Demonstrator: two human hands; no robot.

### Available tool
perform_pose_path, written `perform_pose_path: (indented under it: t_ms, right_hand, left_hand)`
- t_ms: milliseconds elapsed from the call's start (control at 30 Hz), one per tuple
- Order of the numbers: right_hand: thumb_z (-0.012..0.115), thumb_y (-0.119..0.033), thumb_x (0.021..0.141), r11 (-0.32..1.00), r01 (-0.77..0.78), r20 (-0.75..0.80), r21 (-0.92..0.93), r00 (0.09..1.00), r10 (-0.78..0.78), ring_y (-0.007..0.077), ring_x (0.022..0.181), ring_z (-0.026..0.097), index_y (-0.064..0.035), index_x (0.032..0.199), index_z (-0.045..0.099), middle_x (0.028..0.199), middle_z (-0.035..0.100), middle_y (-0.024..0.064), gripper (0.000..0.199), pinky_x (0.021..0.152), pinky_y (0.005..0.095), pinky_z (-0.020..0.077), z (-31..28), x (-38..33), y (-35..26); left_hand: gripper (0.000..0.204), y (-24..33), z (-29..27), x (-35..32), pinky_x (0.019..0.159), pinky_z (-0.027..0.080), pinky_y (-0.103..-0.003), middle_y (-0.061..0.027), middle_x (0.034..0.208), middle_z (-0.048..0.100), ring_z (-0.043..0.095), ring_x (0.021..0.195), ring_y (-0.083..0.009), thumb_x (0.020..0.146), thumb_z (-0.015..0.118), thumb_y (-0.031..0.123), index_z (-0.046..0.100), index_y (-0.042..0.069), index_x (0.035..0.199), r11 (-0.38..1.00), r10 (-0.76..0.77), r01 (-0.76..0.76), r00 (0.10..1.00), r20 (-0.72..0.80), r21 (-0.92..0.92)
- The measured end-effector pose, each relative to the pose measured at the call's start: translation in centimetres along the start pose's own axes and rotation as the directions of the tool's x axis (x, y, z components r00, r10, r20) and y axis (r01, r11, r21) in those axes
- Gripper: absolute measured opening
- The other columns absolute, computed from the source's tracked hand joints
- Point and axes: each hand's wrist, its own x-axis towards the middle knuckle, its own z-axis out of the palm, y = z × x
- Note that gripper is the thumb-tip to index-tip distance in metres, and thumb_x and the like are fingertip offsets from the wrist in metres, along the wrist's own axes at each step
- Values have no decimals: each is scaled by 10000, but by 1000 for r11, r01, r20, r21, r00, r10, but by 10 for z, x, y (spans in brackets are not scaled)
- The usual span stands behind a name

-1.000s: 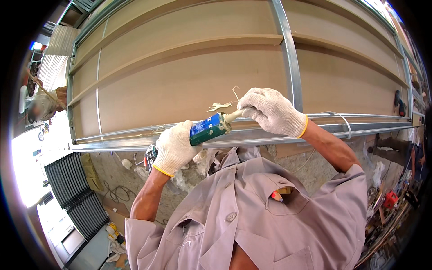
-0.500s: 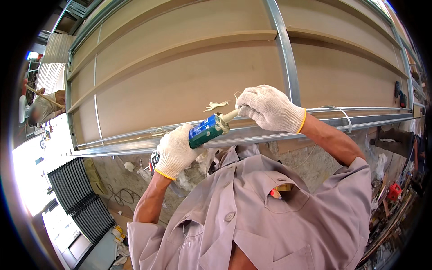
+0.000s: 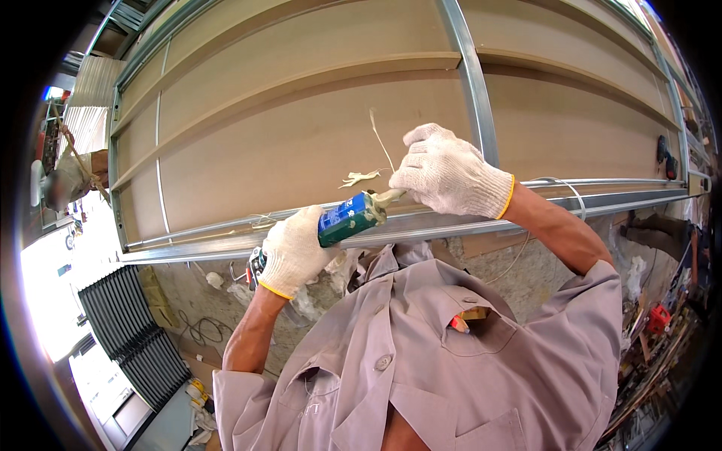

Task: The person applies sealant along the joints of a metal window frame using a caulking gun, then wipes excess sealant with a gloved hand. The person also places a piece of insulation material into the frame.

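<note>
My gloved left hand [image 3: 295, 252] is wrapped round a blue and green sealant cartridge [image 3: 347, 220], tilted with its pale nozzle up to the right. Dried cream-coloured sealant is smeared around its nozzle end. The fingers of my gloved right hand [image 3: 444, 171] are pinched together beside the nozzle tip, with a thin, pale sealant strand [image 3: 382, 143] sticking up from them. A peeled, cream sealant scrap [image 3: 359, 179] lies on the board just beyond the cartridge. Part of a black-and-red tool [image 3: 257, 263] shows behind my left hand; its kind is unclear.
A large brown panel [image 3: 301, 143] with a metal frame [image 3: 475, 83] spreads in front of me. A cordless drill [image 3: 666, 158] rests at its right end. Black slatted parts [image 3: 135, 331] stand at lower left. Another person [image 3: 75, 180] works at far left; red container [image 3: 659, 319] at right.
My right fingers have shifted slightly at the nozzle tip, and the pale strand now stands up longer from them. The left hand and cartridge have barely moved. The person at far left has shifted a stick.
</note>
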Motion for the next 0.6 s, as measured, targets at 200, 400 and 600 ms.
perform_pose_path:
  t_ms: [200,400,600]
  right_hand:
    - [778,-189,822,996,-84,166,-1,983,83,283,907,701,-132,896,742,806,717,63,101,1170,470,405,-5,8,-7]
    - [741,-228,889,918,-382,406,104,859,312,296,933,701,-115,908,750,825,723,107,115,1177,492,395,1,8,-5]
    - [763,-165,840,990,-120,63,76,991,116,280,939,710,-109,902,759,855,739,79,84,1222,535,351,-5,11,-14]
  left_hand:
    - [467,-3,10,-2,805,575,-518,-159,1003,738,729,936,-410,715,870,262,661,83,1092,1000,19,-19,999,-50,-4]
    - [469,-7,12,1,804,582,-517,-149,995,727,731,918,-405,714,874,265,659,85,1090,994,27,-23,999,-39,106]
    - [479,-10,7,-1,799,583,-515,-158,1007,725,731,929,-401,732,880,272,647,74,1100,998,28,-24,998,-59,65]
